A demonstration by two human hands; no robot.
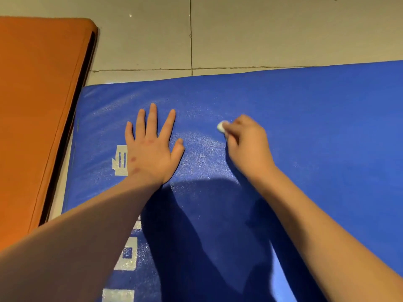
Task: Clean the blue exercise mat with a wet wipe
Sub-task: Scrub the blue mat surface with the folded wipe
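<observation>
Flat, left hand (150, 147) presses pebbled blue mat (316, 118); right hand (246, 140) pinches wadded white wipe (222, 126).

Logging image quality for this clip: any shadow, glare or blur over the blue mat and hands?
Head view: a dark shadow lies on the near part of the blue mat; pale glare speckles the mat between the flat left hand and the right hand; the wet wipe it pinches looks slightly blurred.
</observation>
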